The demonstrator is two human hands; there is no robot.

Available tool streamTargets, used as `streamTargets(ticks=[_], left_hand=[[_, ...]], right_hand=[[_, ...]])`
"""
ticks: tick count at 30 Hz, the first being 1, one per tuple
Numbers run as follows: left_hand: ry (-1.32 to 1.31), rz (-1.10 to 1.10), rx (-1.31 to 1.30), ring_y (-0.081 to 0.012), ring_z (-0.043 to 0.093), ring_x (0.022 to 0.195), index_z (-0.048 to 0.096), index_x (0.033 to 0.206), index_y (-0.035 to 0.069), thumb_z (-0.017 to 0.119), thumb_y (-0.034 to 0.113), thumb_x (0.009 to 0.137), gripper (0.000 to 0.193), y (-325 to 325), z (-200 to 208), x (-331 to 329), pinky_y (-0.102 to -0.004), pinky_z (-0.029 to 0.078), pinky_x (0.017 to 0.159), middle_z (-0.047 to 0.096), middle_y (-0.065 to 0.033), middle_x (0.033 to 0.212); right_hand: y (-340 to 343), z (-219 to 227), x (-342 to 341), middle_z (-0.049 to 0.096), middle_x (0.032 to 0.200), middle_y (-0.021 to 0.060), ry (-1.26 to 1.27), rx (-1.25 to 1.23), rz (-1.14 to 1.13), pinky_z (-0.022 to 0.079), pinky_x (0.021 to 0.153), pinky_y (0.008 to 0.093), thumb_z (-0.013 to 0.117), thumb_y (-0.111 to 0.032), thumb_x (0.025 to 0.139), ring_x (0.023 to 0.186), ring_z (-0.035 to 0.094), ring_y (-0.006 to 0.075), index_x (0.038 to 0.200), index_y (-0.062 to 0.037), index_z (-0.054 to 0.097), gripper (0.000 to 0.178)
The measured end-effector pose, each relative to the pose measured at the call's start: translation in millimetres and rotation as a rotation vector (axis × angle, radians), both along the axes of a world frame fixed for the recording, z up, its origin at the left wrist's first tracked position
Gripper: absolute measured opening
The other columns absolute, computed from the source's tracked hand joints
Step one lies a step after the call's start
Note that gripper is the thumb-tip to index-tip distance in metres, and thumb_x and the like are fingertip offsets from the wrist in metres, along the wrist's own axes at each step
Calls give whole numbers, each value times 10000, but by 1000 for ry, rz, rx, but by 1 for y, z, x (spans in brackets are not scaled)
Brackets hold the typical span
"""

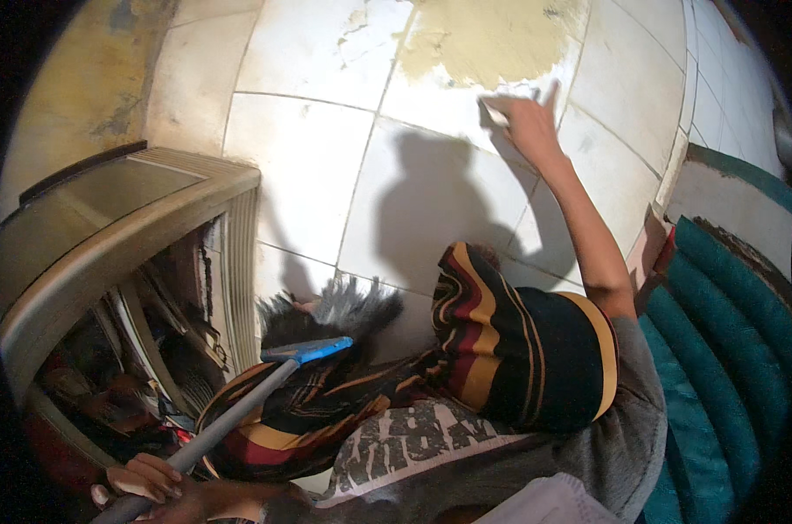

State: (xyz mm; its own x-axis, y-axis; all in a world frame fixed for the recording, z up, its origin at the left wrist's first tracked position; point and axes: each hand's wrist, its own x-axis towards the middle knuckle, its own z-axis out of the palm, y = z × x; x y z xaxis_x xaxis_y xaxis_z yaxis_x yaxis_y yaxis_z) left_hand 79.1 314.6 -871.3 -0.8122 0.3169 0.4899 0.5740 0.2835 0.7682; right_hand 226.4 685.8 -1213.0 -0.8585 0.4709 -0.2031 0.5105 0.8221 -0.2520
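My left hand point(147, 485), at the lower left, wraps round the grey handle of a broom point(247, 406). Its blue head and grey-black bristles fan out over the tiles beside my bent knee. My right hand point(527, 122) reaches far forward, low over the white tiled floor point(309, 148), at the edge of a rough yellowish patch point(483, 44). One finger sticks out to the right while the others bend inward. Something pale shows at the thumb side, too unclear to name.
To the left stands a worn pale cabinet point(247, 188), its open side crowded with utensils and clutter. Ribbed teal padding point(719, 349) rises close on the right. My knees in striped cloth point(518, 349) fill the middle. Shadows fall across the tiles.
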Motion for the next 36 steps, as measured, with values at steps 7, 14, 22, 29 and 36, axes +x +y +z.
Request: streamTargets(ticks=[7,14,22,29,36], left_hand=[[82,-4,3,-73,216,334,417,1033,22,250,433,905,462,5,30,9,-226,237,277,342,-19,532],[51,78,-45,-72,223,318,389,971,38,276,475,888,459,25,20,13,-228,223,268,304,-10,512],[89,89,-4,-69,222,322,410,957,31,266,477,888,474,19,30,8,-221,243,269,326,-7,513],[54,61,-37,-73,217,323,413,1009,31,254,476,892,487,11,31,11,-224,243,275,333,-16,508],[-19,120,25,-105,278,352,370,1058,10,266,462,891,493,-10,35,10,-239,278,320,364,-38,547]], right_hand=[[-29,27,36,555,1058,-1,84,178,14,99,959,631,654,-75,600,1009,514,188,1025,-190,570,449],[-29,31,45,551,1100,20,-11,2,-24,87,968,626,636,23,582,1046,498,198,1129,-223,525,611],[-2,32,9,530,1097,8,119,150,-68,112,952,638,650,-53,604,1044,488,202,1067,-182,556,489],[-40,37,62,544,1098,32,28,48,-88,55,965,629,588,72,601,1065,480,209,1123,-187,533,585],[30,45,25,556,1088,8,-82,97,-116,80,950,646,580,45,620,1015,515,200,1123,-214,533,568]])
